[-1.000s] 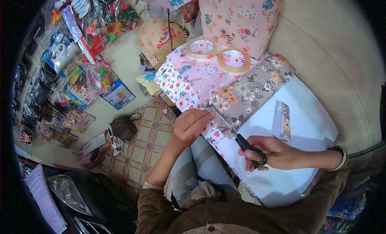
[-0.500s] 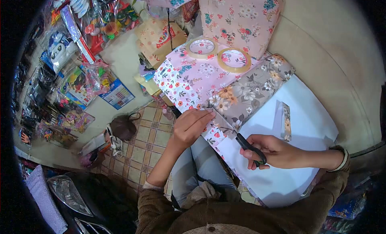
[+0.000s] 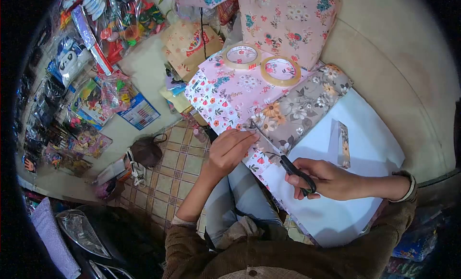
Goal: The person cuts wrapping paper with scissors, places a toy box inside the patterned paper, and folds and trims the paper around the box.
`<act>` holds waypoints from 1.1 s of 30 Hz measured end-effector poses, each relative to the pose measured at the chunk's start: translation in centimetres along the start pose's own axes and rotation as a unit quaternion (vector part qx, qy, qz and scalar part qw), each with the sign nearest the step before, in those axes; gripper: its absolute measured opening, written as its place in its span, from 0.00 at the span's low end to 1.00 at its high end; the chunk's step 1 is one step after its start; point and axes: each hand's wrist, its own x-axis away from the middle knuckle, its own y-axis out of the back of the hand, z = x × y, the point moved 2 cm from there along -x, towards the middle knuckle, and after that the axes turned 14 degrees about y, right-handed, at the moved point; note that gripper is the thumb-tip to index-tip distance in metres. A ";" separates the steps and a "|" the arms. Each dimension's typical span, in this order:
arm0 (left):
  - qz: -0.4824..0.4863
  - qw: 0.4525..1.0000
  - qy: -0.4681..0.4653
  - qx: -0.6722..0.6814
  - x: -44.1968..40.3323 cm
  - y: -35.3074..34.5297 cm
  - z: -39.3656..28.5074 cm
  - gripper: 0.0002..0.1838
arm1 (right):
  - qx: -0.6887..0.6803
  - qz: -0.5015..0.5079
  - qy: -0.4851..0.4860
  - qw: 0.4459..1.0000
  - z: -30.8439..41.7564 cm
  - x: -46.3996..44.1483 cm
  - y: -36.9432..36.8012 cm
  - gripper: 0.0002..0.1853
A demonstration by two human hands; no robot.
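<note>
My right hand point(image 3: 322, 179) is closed around the black handles of a pair of scissors point(image 3: 301, 177), whose blades point up and left along the near edge of grey floral wrapping paper point(image 3: 300, 108). At the paper's left end my left hand point(image 3: 231, 152) pinches its edge between thumb and fingers, close to the blade tips. How far the blades are apart is hard to make out. Right of the scissors, a narrow folded strip of the same paper point(image 3: 343, 144) stands on a white sheet point(image 3: 374, 135).
Two rolls of tape point(image 3: 281, 81) lie on pink floral paper point(image 3: 211, 94) beyond my hands. A large pink floral package point(image 3: 288, 24) stands behind them. Bagged toys point(image 3: 72, 60) hang at the left. A motorbike point(image 3: 91, 231) is at the lower left, on the tiled floor side.
The scissors and my right hand have shifted very slightly up and left along the paper's edge. My left hand keeps its pinch almost in place.
</note>
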 end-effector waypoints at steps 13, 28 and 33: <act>-0.025 1.000 0.008 0.005 -0.1 -0.1 0.1 0.13 | -0.031 0.034 0.030 0.998 -0.5 -1.0 0.8 0.17; -0.034 0.999 0.006 -0.003 -0.2 -0.1 0.0 0.14 | -0.017 -0.001 0.008 1.000 -0.2 -1.1 0.5 0.18; -0.009 1.000 0.001 -0.001 0.0 -0.1 0.1 0.16 | -0.032 0.019 0.013 0.999 -0.1 -1.6 1.0 0.20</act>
